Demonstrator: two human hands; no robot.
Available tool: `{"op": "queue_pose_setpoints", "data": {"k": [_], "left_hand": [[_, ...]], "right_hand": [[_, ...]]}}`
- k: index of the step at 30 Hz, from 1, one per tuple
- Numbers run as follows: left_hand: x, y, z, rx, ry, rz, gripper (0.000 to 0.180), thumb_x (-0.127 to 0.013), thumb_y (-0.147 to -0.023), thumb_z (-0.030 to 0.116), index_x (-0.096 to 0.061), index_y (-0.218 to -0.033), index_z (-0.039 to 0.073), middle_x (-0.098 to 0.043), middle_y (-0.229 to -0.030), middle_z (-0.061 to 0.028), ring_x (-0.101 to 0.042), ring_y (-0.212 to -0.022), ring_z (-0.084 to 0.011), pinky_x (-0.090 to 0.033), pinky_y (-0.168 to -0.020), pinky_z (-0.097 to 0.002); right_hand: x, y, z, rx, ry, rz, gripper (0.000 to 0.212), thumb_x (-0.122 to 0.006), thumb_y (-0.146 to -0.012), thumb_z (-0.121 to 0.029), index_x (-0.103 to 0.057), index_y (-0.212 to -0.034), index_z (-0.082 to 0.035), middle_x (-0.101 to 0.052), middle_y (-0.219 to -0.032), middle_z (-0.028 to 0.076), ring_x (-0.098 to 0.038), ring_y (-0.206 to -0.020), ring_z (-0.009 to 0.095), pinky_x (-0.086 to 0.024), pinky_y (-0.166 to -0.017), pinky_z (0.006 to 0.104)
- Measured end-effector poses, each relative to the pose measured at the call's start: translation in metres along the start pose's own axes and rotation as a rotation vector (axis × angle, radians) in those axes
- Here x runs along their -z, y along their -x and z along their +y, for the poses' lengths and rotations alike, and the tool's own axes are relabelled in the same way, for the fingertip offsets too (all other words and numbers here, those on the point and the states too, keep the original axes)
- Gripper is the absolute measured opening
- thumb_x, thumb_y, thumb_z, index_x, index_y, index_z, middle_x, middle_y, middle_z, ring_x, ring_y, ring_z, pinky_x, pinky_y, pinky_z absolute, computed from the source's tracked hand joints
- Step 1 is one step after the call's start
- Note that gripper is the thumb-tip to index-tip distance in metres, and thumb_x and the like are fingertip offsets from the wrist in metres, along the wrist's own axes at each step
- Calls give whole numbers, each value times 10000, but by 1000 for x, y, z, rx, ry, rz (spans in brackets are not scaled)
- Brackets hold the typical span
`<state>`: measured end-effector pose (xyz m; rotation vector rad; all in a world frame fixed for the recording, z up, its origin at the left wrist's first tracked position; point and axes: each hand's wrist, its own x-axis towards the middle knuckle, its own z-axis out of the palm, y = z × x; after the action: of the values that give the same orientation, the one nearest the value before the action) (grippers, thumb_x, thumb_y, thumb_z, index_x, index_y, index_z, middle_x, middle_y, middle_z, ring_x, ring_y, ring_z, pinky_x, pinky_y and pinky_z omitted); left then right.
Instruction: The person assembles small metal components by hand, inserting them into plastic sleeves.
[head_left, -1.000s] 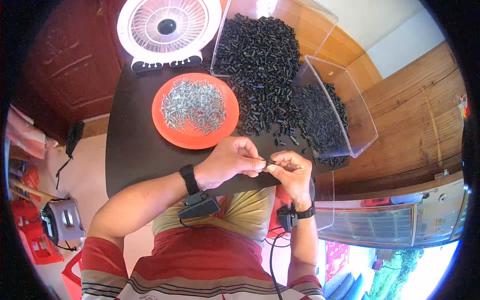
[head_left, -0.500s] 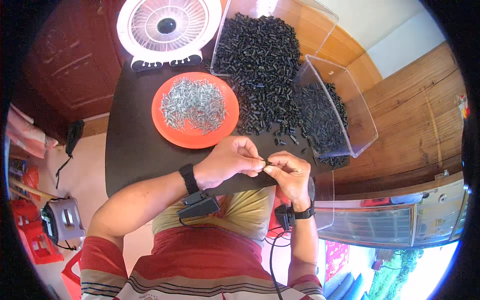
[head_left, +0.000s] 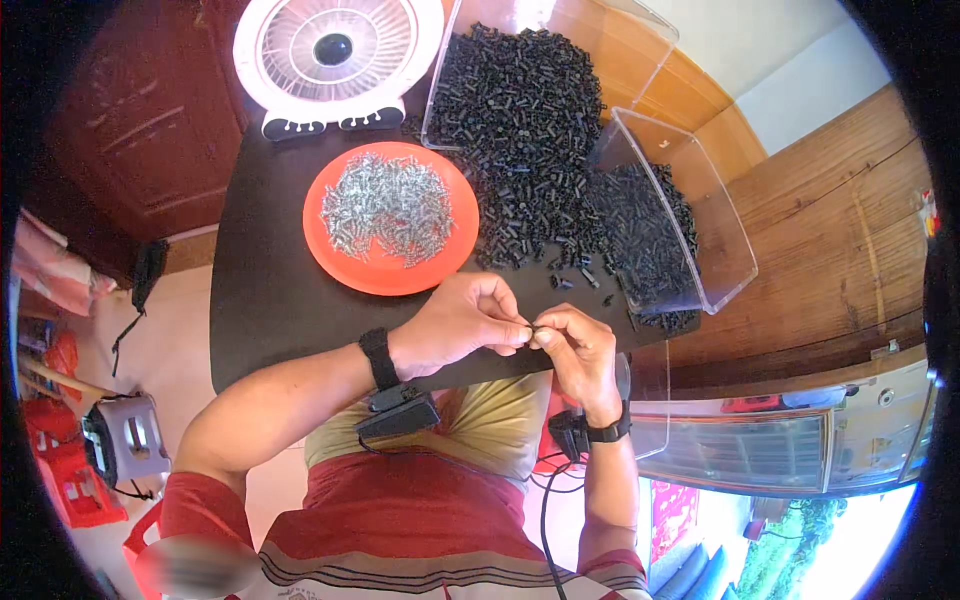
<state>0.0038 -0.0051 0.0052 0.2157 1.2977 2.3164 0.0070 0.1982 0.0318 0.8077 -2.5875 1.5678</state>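
Over the table's near edge my two hands meet fingertip to fingertip. My left hand (head_left: 462, 322) pinches a small black part (head_left: 534, 331) between thumb and forefinger. From the other side, my right hand (head_left: 582, 358) grips the same piece with thumb and fingers. Fingertips cover most of it, so its exact shape is hidden. Just beyond my left hand stands an orange-red plate (head_left: 330, 262) heaped with small silvery metal springs (head_left: 388, 208). Past my right hand, a big pile of short black plastic pieces (head_left: 525, 130) spreads over the tabletop, with a few loose ones nearest my fingers.
A white fan (head_left: 335, 52) stands at the far left of the dark table (head_left: 270, 300). Clear plastic bins (head_left: 735, 235) lie around the black pieces at the back and right. Straps with small devices circle both wrists, and a cable (head_left: 545, 520) hangs from the right one.
My right fingers and thumb have shifted slightly around the black part. My left hand stays almost still. A blurred patch now shows at the lower left.
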Motion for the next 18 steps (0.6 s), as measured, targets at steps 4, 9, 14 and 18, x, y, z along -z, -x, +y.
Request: {"op": "queue_pose_setpoints", "data": {"k": [4, 9, 14, 18], "left_hand": [[-1, 1, 0, -21, -33, 14, 177, -704, -811, -17, -537, -853, 23, -670, -840, -97, -652, -729, -123, -554, -667, -256], [-5, 3, 1, -65, -122, 27, 181, -694, -808, -37, -524, -821, 23, -669, -812, -96, -641, -697, -119, -534, -622, -250], [-3, 1, -1, -72, -89, 35, 179, -690, -809, -38, -522, -821, 22, -672, -814, -98, -640, -696, -122, -531, -617, -250], [-5, 1, 3, -34, -48, 50, 169, -684, -819, -30, -523, -834, 19, -675, -839, -110, -655, -730, -136, -555, -656, -262]], "right_hand": [[1, -1, -5, -73, 4, -26, 47, -621, -868, -15, -638, -863, 29, -644, -756, 76, -610, -684, 129, -486, -633, 261], [1, -1, -3, -229, -123, -72, 112, -607, -916, -71, -642, -881, 29, -660, -732, 46, -598, -675, 87, -495, -644, 245], [-3, 0, 5, -235, -211, -17, 135, -631, -913, -97, -651, -889, 34, -657, -740, 47, -597, -690, 89, -494, -645, 247], [-7, 1, 6, -101, -132, 63, 148, -647, -900, -94, -657, -920, 53, -657, -791, 85, -607, -704, 116, -491, -642, 254]]}}
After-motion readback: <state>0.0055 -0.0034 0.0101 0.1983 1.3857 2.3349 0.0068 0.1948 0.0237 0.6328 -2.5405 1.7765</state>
